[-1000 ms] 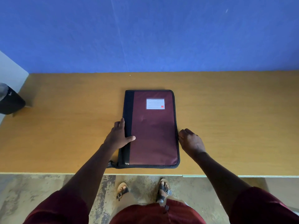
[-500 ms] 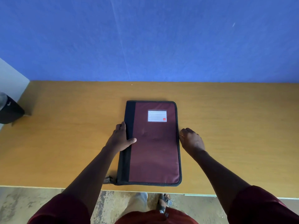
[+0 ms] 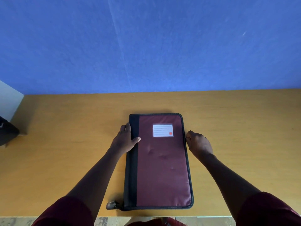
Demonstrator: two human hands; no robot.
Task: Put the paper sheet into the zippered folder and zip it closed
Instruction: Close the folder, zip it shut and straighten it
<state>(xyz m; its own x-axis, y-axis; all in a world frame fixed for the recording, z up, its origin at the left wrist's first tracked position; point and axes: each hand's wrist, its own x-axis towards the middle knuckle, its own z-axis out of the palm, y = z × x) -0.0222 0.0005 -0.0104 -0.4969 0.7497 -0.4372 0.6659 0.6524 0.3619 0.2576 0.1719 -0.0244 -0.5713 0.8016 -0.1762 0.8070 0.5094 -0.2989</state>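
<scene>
The zippered folder (image 3: 162, 162), maroon with a black spine and a white label, lies closed and flat on the wooden table (image 3: 65, 144). Its zipper pull (image 3: 111, 205) sticks out at the near left corner. My left hand (image 3: 123, 141) grips the spine side near the far end, with the thumb on the cover. My right hand (image 3: 197, 143) has its fingers curled against the right zipper edge, opposite the left hand. No paper sheet is visible.
A blue wall (image 3: 146, 46) rises right behind the table. A dark object (image 3: 6, 132) stands at the far left, beside a white surface (image 3: 8, 98). The table's near edge runs just below the folder, with floor (image 3: 107, 221) beyond it.
Both hands have slid along the folder's sides toward its far end. The folder itself stays in place on the table. The view has tilted up, so less floor shows.
</scene>
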